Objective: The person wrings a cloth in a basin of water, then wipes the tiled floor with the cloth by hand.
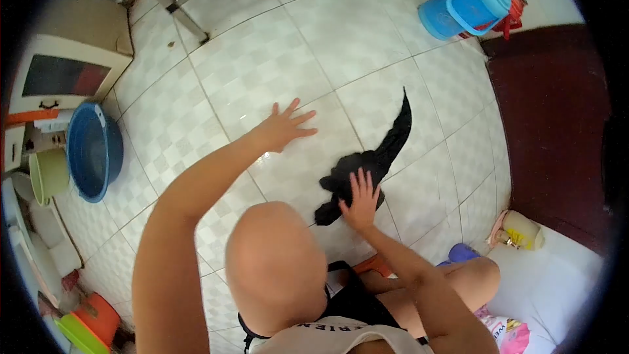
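A crumpled black cloth (354, 174) lies on the pale tiled floor (262, 33), with one long twisted end reaching up and to the right. My right hand (362, 204) rests flat on its lower part, fingers stretched out and slightly apart. To the left, my left hand (286, 129) is spread over the bare tiles, apart from the cloth and holding nothing. Whether its palm touches the floor I cannot tell. My bent knee (275, 262) shows below, between my arms.
A blue basin (95, 151) and a green bucket (49, 176) stand at the left by a cabinet (72, 72). Metal legs (187, 23) rise at the top. A blue thermos jug (465, 6) is at upper right, near a dark red door (550, 131). Orange and green tubs (95, 318) sit lower left.
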`<action>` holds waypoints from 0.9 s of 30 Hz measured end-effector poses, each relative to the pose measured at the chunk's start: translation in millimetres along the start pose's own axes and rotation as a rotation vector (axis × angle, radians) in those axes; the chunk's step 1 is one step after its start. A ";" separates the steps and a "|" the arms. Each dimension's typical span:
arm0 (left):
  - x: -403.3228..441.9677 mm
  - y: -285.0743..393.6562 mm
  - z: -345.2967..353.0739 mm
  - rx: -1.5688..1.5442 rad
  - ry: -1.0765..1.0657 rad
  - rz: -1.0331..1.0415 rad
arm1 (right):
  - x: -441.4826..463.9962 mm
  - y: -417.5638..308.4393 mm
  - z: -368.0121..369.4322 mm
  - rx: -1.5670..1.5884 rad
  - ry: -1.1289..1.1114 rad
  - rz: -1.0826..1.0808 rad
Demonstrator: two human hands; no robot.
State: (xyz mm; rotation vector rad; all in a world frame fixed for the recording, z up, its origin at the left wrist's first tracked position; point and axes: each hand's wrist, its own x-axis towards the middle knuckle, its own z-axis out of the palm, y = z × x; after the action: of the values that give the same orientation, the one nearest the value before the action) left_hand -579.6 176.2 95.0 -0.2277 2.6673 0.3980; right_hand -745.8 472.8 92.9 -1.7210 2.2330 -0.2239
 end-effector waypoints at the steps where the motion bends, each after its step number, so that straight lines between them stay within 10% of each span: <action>1: 0.1 1.9 1.0 -0.003 0.041 -0.018 | 15.0 -1.7 1.1 -0.009 0.011 0.007; 12: -13.5 -3.8 14.5 -0.253 0.170 -0.139 | 258.6 -29.7 -8.3 0.045 0.150 0.478; 19: -37.0 -21.5 27.4 -0.316 0.274 -0.155 | 164.2 -72.2 33.7 -0.070 0.329 0.208; 27: -124.5 -77.2 7.3 -0.237 0.106 -0.600 | 320.5 34.4 -1.7 -0.164 0.464 0.255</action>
State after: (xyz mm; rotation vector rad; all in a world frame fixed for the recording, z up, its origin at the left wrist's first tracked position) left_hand -448.5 117.5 124.8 -1.1085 2.4823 0.5068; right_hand -851.1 173.5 35.8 -1.5588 2.8499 -0.4280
